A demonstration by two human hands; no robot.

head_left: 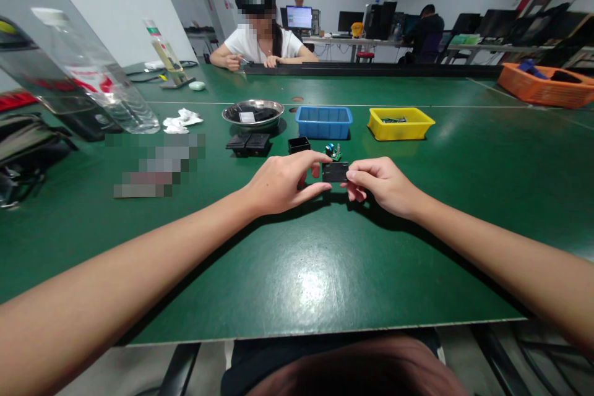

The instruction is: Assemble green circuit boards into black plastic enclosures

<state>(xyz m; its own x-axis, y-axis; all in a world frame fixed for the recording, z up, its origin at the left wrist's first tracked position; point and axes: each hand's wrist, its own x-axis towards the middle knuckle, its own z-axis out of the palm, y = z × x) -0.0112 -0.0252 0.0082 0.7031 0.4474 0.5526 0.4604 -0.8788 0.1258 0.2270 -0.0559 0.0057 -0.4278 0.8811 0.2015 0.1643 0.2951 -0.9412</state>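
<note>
A small flat rectangular black plastic piece is held up just above the green table, between my two hands. My right hand pinches its right end with thumb and fingers. At its left end, my left hand has the index finger along the top edge and the thumb by the bottom edge. Right behind the piece stands a small green circuit board with raised parts, partly hidden. A black open box sits just beyond my left fingers. More black plastic housings lie to its left.
Beyond my hands are a metal bowl of black parts, a blue bin and a yellow bin. Bottles and crumpled tissue stand left; an orange basket is far right. A person sits opposite.
</note>
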